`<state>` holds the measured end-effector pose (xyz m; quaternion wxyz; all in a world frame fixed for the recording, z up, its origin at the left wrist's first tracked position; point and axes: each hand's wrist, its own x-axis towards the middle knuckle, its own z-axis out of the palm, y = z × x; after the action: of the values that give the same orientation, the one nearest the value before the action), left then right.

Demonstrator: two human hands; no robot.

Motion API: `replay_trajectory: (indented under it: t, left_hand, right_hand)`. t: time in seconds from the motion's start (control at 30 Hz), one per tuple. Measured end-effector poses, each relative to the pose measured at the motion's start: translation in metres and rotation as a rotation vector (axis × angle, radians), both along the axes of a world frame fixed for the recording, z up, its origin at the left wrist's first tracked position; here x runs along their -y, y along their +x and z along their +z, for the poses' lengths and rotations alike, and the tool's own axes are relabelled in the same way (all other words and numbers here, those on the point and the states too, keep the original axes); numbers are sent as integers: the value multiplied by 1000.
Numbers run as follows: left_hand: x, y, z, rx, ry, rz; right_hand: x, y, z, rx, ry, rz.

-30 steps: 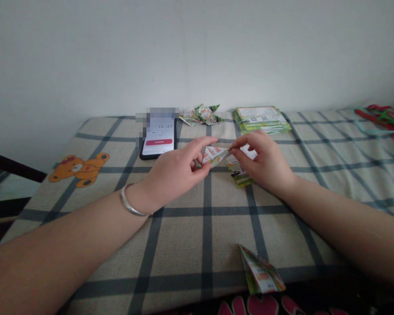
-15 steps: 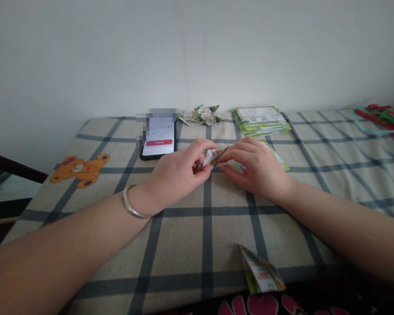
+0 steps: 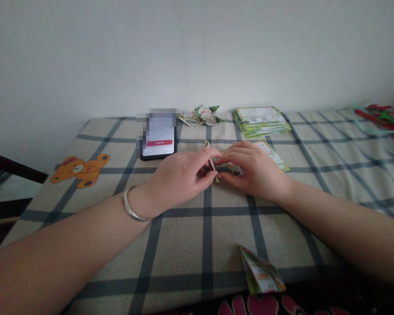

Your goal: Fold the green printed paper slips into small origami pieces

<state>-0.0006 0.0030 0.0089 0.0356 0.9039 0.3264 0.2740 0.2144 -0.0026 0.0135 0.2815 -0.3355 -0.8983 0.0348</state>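
Between my two hands stands a small folded paper piece (image 3: pixel 211 162), printed in green and white and seen nearly edge-on. My left hand (image 3: pixel 187 173), with a silver bangle at the wrist, pinches it between thumb and fingers. From the other side my right hand (image 3: pixel 252 168) closes its thumb and fingertips on the same paper. Partly hidden under the right hand lies a flat printed paper (image 3: pixel 272 154). Another folded paper (image 3: pixel 262 271) rests at the table's front edge.
A phone (image 3: pixel 159 140) lies behind my left hand. Beyond are several folded paper pieces (image 3: pixel 202 115) and a stack of printed papers (image 3: pixel 261 120) near the wall. Red and green items (image 3: pixel 384 118) are at the far right. A bear picture (image 3: pixel 80 170) marks the checked tablecloth (image 3: pixel 177 253).
The folded paper has turned from lying slanted, printed face showing, to standing nearly edge-on between the fingertips. My left hand has shifted slightly down and toward the right.
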Motion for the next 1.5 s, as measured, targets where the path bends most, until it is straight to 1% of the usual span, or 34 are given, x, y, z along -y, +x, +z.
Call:
replay_trajectory:
  t: [0.17,0.4,0.6,0.77,0.87,0.97,1.03,1.13,1.2,1.4,1.5]
  left_hand:
    - [-3,0,-1,-43,67,13]
    - [-1,0,1,-51,80,36]
    - [-1,0,0,-34,165,46]
    - [-5,0,-1,-14,213,7]
    - [-7,-1,0,-29,281,45]
    - [-7,-1,2,10,320,66]
    - [-7,-1,2,22,291,33]
    - [-7,-1,1,-6,193,-38]
    - [-7,-2,0,-32,158,-46]
    - [-5,-2,-2,-36,156,-13]
    - [-4,-2,-2,-66,187,-13]
  right_hand:
    - [1,1,2,29,-28,-6]
    - [0,1,1,20,-8,-7]
    - [-3,3,-2,19,-9,-42]
    - [-2,3,-3,14,26,-80]
    - [-2,3,-2,12,33,-75]
    - [-2,3,-1,14,45,-68]
    - [-2,3,0,8,65,-58]
    - [-3,4,0,-20,95,-40]
    - [-3,4,-1,-40,100,-37]
    - [-2,4,-2,-94,104,-52]
    - [-2,3,-1,-88,110,-53]
